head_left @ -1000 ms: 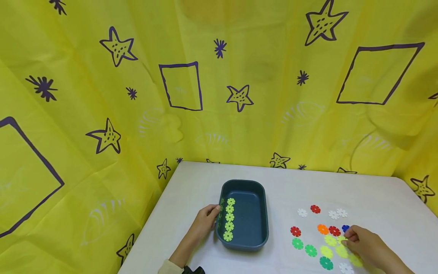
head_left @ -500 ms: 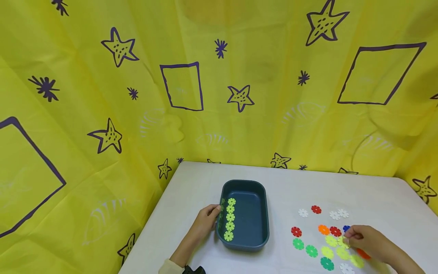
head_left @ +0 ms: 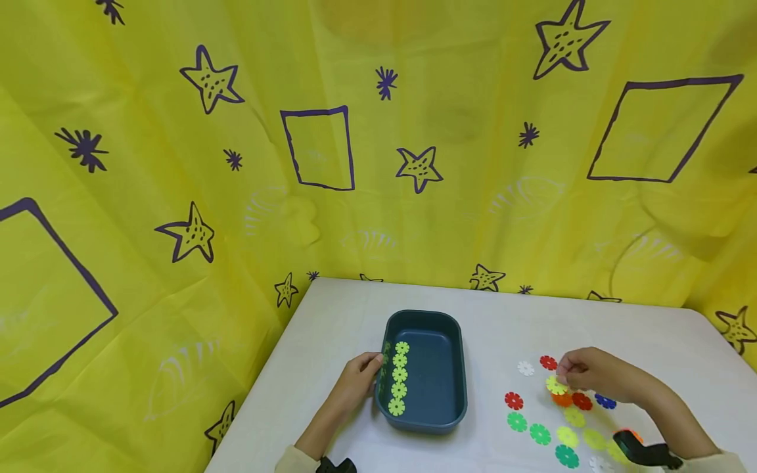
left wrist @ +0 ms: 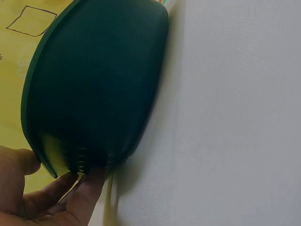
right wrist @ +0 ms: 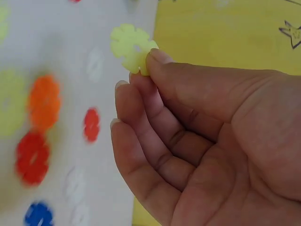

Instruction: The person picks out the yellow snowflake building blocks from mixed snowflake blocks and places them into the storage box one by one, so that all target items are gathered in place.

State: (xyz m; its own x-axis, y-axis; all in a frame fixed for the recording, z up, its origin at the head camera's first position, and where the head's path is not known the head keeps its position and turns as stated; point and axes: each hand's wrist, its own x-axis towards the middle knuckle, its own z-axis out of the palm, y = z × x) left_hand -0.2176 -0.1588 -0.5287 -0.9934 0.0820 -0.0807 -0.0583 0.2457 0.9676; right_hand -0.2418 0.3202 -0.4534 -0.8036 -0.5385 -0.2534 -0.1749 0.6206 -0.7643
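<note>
In the head view a dark blue-green plastic bin (head_left: 434, 378) stands on the table, with a row of several yellow-green snowflake discs (head_left: 399, 374) along its left side. My left hand (head_left: 357, 380) grips the bin's left wall, thumb at the rim and fingers against the outside, as the left wrist view also shows. Over the loose discs my right hand (head_left: 606, 374) is raised, pinching one yellow snowflake disc (right wrist: 126, 44) between thumb and forefinger. Its other fingers are loosely curled. Below that disc lies an orange disc (head_left: 562, 399), partly covered from view.
Around the right hand lie red (head_left: 582, 401), blue (head_left: 606, 401), green (head_left: 540, 433), white (head_left: 526, 368) and yellow discs (head_left: 567, 436). A yellow curtain (head_left: 449, 223) with drawn stars hangs behind and beside the white table (head_left: 349, 309).
My right hand has picked a yellow disc from the cluster and lifted it up and to the left. The left hand stays on the bin.
</note>
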